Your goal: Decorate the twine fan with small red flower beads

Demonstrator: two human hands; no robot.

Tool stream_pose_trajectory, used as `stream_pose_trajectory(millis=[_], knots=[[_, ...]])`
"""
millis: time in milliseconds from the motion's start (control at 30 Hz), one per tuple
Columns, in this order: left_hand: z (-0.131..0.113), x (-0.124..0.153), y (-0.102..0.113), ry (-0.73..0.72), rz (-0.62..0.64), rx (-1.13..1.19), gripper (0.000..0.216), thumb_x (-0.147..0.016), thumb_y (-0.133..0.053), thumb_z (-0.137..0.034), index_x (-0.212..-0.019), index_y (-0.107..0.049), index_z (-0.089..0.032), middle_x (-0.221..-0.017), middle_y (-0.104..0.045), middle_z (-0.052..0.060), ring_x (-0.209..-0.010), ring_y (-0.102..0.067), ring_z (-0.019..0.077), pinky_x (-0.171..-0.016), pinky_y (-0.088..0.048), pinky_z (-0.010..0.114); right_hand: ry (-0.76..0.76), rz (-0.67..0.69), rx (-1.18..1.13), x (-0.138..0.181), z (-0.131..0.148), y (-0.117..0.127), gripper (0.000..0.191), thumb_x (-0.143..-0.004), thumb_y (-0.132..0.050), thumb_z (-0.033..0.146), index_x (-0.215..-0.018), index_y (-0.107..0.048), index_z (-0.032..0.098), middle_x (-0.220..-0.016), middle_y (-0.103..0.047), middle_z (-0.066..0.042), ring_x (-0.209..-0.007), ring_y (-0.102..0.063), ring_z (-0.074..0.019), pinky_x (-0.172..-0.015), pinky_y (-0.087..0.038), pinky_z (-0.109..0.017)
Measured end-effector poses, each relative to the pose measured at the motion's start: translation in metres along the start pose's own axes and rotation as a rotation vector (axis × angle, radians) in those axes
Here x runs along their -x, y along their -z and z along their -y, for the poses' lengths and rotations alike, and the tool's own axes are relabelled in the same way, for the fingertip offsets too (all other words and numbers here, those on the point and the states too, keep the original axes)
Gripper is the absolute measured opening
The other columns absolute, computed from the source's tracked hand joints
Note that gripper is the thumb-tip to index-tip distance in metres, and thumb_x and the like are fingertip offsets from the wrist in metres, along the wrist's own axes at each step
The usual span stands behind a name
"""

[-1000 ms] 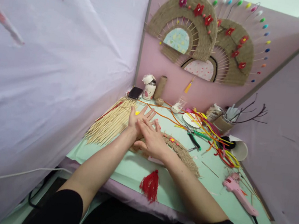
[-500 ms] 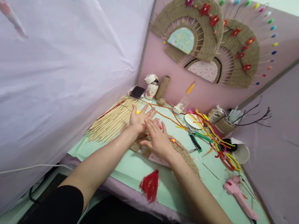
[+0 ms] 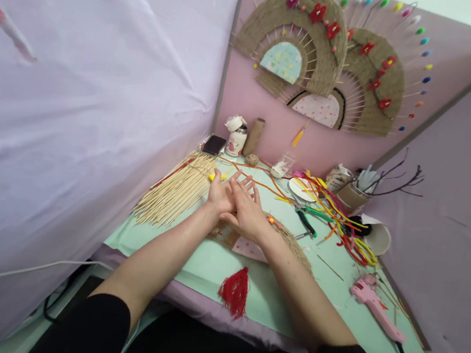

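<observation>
My left hand (image 3: pixel 221 193) is palm up with its fingers stretched out. Across its palm lies my right hand (image 3: pixel 248 213), palm down and fingers extended, so the two hands touch. Neither shows anything held, though the space between the palms is hidden. Beneath them on the table is a twine-wrapped fan (image 3: pixel 295 250) with small flowers and a pink dotted centre (image 3: pixel 250 249); my hands and right forearm cover part of it. A red tassel (image 3: pixel 234 292) lies at the table's near edge, below the fan.
Bamboo sticks (image 3: pixel 174 191) lie to the left. At right are green-handled pliers (image 3: pixel 307 221), coloured pipe cleaners (image 3: pixel 357 249) and a pink glue gun (image 3: pixel 378 310) with its cord. A jar (image 3: pixel 236 141), a twine spool (image 3: pixel 254 137) and a pot with branches (image 3: pixel 353 198) stand behind. Finished fans (image 3: pixel 296 39) hang on the wall.
My right hand has slid slightly over my left palm, and its fingers have drawn closer together. The whole view has shifted a little. The things on the table stay in place.
</observation>
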State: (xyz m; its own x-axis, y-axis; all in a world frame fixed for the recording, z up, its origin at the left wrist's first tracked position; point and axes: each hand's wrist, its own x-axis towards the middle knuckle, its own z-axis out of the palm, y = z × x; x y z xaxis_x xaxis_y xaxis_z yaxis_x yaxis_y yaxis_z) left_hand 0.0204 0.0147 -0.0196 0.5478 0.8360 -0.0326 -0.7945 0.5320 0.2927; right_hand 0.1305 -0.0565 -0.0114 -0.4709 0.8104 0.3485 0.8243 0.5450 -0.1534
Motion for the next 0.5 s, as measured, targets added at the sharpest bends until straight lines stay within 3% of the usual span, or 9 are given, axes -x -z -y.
stream_pose_trajectory(millis=[167,333,500], knots=[[-0.004,-0.001,0.003,-0.046,-0.057,0.000,0.072,-0.083,-0.027,-0.075,-0.129,-0.050,-0.024,-0.136,-0.053,0.016,-0.128,-0.049,0.0336,-0.101,-0.038,0.059,0.122,0.027,-0.002,0.010,0.005,-0.004,0.086,-0.089,-0.045,0.061,-0.152,-0.017,0.009,-0.154,-0.031,-0.018,-0.146,-0.019,-0.0277,-0.117,-0.002,-0.056],[-0.004,0.002,-0.003,-0.028,-0.044,0.026,0.071,-0.084,-0.027,-0.074,-0.127,-0.051,-0.024,-0.134,-0.055,0.017,-0.125,-0.052,0.0347,-0.099,-0.040,0.061,0.020,0.005,-0.026,0.012,-0.009,-0.004,0.088,-0.089,-0.044,0.062,-0.153,-0.012,0.010,-0.154,-0.031,-0.018,-0.146,-0.020,-0.0289,-0.116,-0.003,-0.057],[0.009,0.004,-0.007,0.033,-0.031,-0.014,0.071,-0.087,-0.029,-0.068,-0.129,-0.052,-0.016,-0.134,-0.055,0.021,-0.127,-0.051,0.0354,-0.101,-0.040,0.058,0.029,-0.003,-0.128,0.004,-0.009,-0.006,0.088,-0.089,-0.044,0.061,-0.154,-0.010,0.012,-0.156,-0.026,-0.018,-0.147,-0.017,-0.0280,-0.117,-0.005,-0.056]])
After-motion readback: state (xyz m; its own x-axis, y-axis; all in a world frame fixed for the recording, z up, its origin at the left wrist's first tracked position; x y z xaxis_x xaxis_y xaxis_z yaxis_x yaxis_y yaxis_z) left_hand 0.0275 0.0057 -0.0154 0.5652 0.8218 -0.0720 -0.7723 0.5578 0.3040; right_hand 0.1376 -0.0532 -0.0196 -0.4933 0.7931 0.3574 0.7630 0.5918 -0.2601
